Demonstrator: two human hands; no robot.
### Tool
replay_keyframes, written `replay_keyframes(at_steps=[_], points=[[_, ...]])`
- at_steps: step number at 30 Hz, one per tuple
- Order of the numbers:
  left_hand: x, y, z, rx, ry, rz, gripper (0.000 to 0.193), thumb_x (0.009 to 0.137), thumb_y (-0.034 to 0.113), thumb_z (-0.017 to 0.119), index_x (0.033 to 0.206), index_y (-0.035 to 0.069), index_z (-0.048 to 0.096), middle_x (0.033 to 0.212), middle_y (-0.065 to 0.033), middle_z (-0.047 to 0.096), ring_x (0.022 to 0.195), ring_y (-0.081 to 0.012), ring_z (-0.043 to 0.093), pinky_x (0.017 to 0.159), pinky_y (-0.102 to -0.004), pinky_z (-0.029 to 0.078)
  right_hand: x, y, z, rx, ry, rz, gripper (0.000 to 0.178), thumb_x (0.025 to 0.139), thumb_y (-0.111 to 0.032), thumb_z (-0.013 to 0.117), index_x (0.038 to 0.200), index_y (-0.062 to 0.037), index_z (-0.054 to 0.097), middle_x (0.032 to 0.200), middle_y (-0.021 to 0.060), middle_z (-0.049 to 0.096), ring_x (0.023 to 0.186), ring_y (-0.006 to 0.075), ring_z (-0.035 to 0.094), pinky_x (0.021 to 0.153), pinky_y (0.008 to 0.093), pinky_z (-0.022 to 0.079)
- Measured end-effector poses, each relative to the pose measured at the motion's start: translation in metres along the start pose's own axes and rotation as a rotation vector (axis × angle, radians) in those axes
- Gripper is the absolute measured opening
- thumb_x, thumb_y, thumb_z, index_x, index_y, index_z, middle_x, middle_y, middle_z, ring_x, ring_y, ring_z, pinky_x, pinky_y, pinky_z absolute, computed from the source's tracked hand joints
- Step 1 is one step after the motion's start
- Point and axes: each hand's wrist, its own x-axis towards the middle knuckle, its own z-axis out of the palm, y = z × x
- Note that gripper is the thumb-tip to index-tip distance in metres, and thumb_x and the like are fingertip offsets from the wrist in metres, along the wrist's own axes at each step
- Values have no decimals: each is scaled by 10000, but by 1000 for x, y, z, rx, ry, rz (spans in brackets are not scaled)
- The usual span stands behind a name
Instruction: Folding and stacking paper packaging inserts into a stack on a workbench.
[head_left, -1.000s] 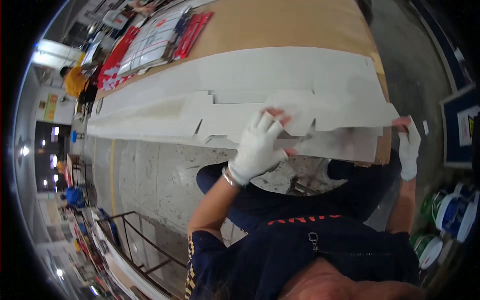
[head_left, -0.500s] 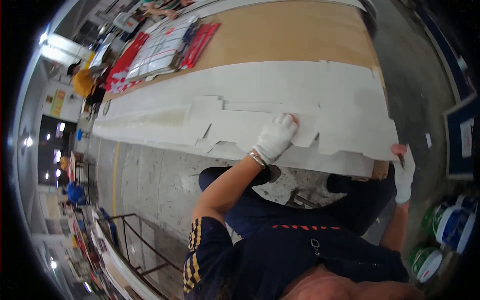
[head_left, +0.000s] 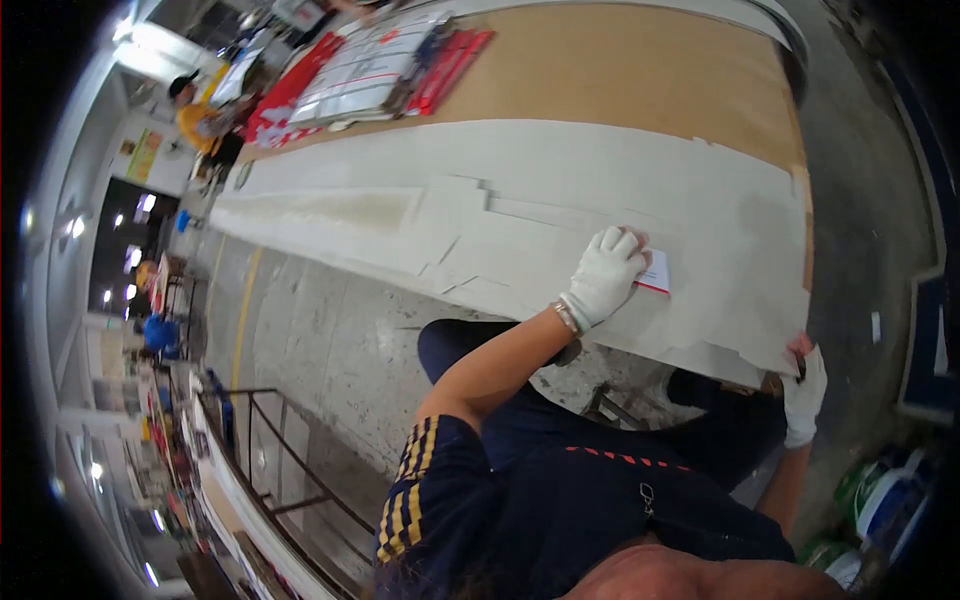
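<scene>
A long white die-cut card sheet (head_left: 560, 165) lies along the near side of the table, with slits and stepped flaps on it. My left hand (head_left: 605, 278), in a white glove with bare fingertips, rests over the sheet with its fingers curled. From under those fingertips sticks a small white card with a red edge (head_left: 655, 272), which the hand seems to grip. At the sheet's near right corner my right hand (head_left: 806, 395), gloved alike, pinches the edge between thumb and fingers. The left palm hides part of the sheet.
Brown board (head_left: 640, 65) covers the table's far part. A stack of strapped white packages (head_left: 365, 75) sits far left beside red packages (head_left: 452, 70). Paint buckets (head_left: 885, 505) stand on the floor at lower right, a metal rack (head_left: 290, 460) at lower left. A person in yellow (head_left: 200, 125) works far left.
The view has shifted, so the table appears further right. The red-edged card now shows by my left fingers. Flap cuts seen earlier around that hand no longer show. My right hand stays at the corner.
</scene>
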Motion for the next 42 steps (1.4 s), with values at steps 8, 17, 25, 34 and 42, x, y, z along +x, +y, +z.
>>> replay_keyframes(at_steps=[8, 17, 25, 34, 42], points=[[26, 26, 4, -359, -390, 268, 355, 675, 147, 680, 993, 5, 614, 1068, -128, 587, 1071, -301, 518, 911, -392, 440, 61, -9, 14, 50, 162, 165, 639, 772, -187, 716, 1347, -85, 456, 860, 82, 595, 787, 207, 588, 679, 310, 460], [12, 64, 56, 131, -258, -106, 509, 825, 201, 565, 1307, 81, 455, 1361, -158, 399, 1309, -379, 315, 1010, -688, 192, 70, 12, 36, 185, 98, 514, 575, 826, -234, 680, 1287, 38, 471, 1135, 163, 610, 1019, 208, 583, 889, 311, 444], [12, 53, 49, 183, -296, 28, 747, 789, 388, 610, 1385, 31, 334, 1424, -181, 340, 1339, -368, 298, 993, -700, 216, 103, 4, 12, 272, 201, 188, 457, 892, -106, 589, 1312, 21, 459, 1285, 172, 515, 1035, 198, 543, 912, 296, 420], [36, 74, 83, 179, -40, 50, 549, 802, 304, 589, 1239, -3, 462, 1223, -161, 486, 1200, -326, 445, 985, -619, 303, 45, -24, 128, 1026, -132, 421, 443, 985, -232, 399, 1347, 24, 402, 1313, 96, 470, 1184, 191, 459, 1002, 335, 368], [10, 76, 76, 32, -53, 142, 383, 865, 215, 481, 1184, 9, 527, 1231, -158, 507, 1209, -296, 456, 1007, -545, 335, 87, -108, 130, 1357, 175, 599, 461, 937, -180, 373, 1335, 49, 417, 1314, 128, 493, 1132, 206, 517, 967, 331, 408]])
